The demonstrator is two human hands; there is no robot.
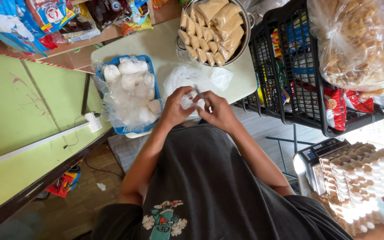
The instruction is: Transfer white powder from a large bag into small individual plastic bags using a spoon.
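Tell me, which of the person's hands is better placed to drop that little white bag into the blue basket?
Probably the left hand: it grips the small white bag beside the blue basket, while the right hand sits farther away.

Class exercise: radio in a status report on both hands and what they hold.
Left hand and right hand both pinching a small clear bag of white stuff. Blue basket of white bags just left. Nothing blocking.
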